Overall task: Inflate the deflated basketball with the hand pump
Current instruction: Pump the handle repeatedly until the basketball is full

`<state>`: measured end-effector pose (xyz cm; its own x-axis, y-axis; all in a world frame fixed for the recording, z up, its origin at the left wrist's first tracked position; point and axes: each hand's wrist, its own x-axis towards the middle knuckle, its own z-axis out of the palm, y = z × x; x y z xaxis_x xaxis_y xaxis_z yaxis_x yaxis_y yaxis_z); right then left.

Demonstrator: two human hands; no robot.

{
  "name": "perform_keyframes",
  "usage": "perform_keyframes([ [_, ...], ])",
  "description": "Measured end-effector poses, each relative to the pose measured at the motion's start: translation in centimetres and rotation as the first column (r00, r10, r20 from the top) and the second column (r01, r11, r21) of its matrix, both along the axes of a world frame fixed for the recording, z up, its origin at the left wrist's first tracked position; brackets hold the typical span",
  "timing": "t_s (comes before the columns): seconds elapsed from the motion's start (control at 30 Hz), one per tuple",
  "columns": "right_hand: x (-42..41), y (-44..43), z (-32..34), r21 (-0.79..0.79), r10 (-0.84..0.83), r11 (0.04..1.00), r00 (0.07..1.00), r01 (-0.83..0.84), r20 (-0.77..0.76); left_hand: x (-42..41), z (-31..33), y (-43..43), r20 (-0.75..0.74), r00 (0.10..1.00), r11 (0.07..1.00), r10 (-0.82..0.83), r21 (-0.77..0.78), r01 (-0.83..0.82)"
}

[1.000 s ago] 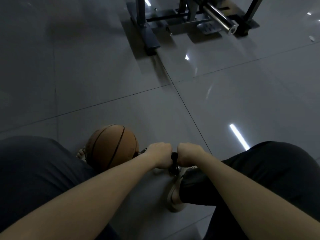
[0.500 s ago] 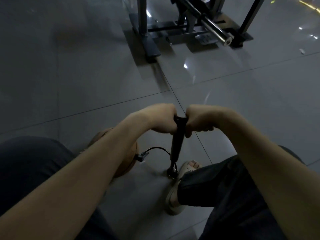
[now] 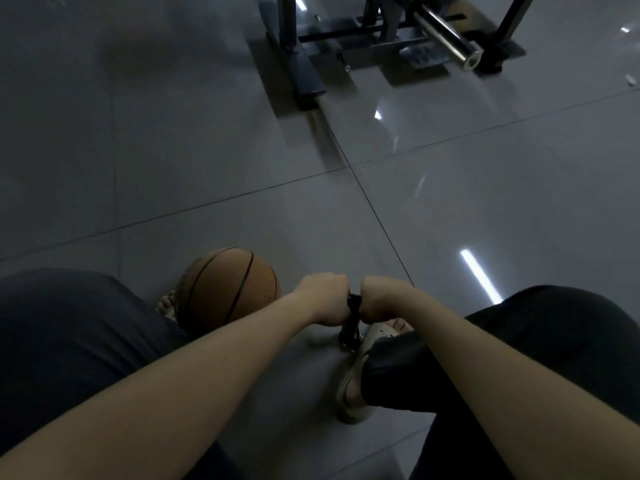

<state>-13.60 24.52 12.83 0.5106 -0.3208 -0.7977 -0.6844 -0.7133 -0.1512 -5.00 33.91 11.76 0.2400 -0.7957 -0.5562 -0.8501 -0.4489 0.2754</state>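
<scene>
Clenching the handle of the upright hand pump (image 3: 349, 325), the left hand (image 3: 327, 299) and right hand (image 3: 381, 297) are holding it low, basketball (image 3: 227, 289) lying just leftward.

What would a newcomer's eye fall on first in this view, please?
Two forearms meet low in the middle, where the left hand and right hand grip the handle of the black pump, which stands beside a sandalled foot. Just left of them the orange basketball rests on the grey floor. At the top, a shiny bar juts from a gym frame.
</scene>
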Motion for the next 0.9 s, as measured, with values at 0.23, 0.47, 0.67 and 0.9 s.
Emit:
perform_keyframes([
  [0.23,-2.1,1.8,-0.9,-0.063,0.066,0.996,0.998,-0.066,-0.007,-1.7,-0.9,1.5,-0.031,0.998,0.998,-0.051,0.026,0.052],
  [0.47,-1.5,0.7,5.8,0.040,-0.018,0.999,0.999,0.019,-0.034,-0.4,6.1,-0.1,-0.054,0.991,0.990,-0.124,0.067,0.127],
  [0.67,1.6,-2.9,13.7,0.032,-0.086,0.996,0.987,0.082,0.138,3.2,13.5,-1.7,-0.157,0.987,0.989,0.033,-0.136,-0.055],
  [0.9,1.6,-1.0,6.5,-0.014,-0.014,1.000,1.000,0.014,0.022,2.1,5.8,-1.8,-0.075,0.996,0.998,0.052,-0.026,-0.054],
])
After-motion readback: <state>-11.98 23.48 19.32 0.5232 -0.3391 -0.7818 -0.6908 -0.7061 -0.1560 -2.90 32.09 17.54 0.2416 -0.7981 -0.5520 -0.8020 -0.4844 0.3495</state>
